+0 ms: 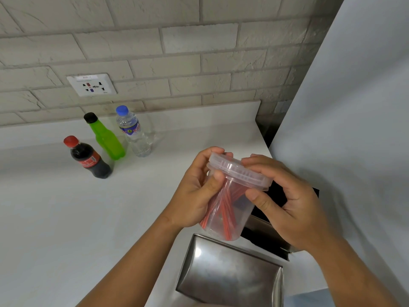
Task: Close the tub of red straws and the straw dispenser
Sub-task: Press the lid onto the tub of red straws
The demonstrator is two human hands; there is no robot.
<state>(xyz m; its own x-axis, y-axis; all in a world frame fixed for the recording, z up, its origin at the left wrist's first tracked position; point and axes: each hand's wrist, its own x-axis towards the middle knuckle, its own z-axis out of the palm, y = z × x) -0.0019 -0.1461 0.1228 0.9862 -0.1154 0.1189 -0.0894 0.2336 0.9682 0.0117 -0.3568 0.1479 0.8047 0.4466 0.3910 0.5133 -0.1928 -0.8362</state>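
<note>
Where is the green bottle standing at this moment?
In the head view the green bottle stands on the white counter, left of centre near the brick wall, between the cola bottle and the water bottle.

Bare forearms — no sleeves, no rings.

Count of things on and over the white counter

Three bottles stand at centre left: one cola bottle with a red cap, one green bottle with a black cap, one water bottle with a blue cap. One clear tub with one lid sits at centre, several red straws inside, too overlapped to count. Two hands: left hand, right hand. One wall socket at upper left. One steel dispenser at the bottom.
</note>
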